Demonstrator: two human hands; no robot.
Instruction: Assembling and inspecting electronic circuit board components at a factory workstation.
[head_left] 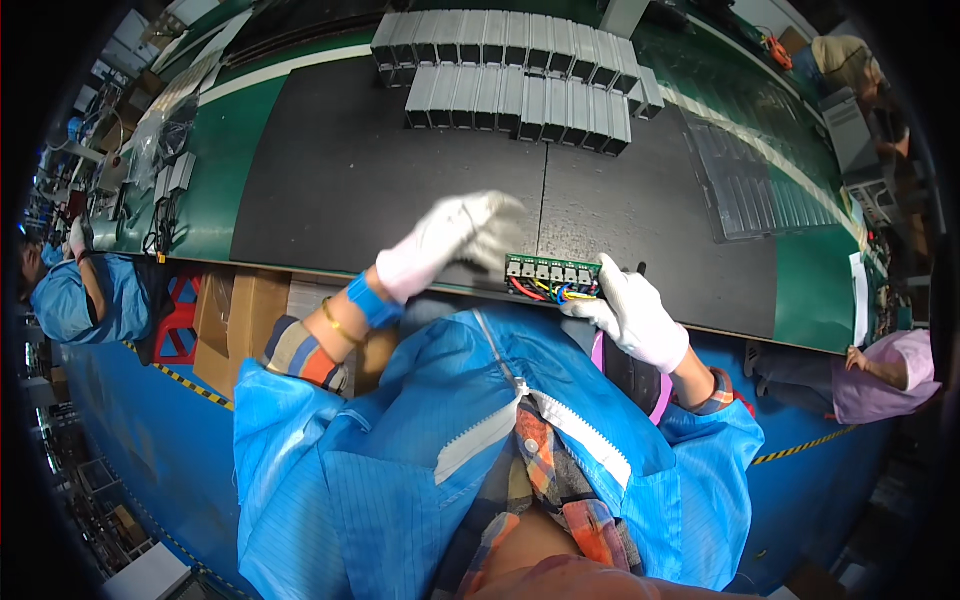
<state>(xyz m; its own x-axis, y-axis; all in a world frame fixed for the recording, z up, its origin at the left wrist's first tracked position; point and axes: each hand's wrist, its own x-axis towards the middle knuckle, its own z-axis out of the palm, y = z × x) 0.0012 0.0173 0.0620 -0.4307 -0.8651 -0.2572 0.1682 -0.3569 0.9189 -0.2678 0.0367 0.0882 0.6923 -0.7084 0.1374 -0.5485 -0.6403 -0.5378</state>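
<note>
On the black mat (400,170), two rows of grey metal cases (515,70) lie at the far edge, roughly ten per row; one green circuit board (552,272) sits at its near edge.

The left hand (455,240) is blurry, so its fingers are hard to see. The right hand (632,312) covers the right end of the green board (550,272).

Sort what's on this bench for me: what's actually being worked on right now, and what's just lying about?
In hand:
- green circuit board with coloured wires, gripped at its right end by the right hand
- left hand, blurred, just left of the board; contact unclear

Lying about:
- rows of grey metal housings at the far side of the black mat
- clear plastic tray
- cardboard boxes under the bench
</note>
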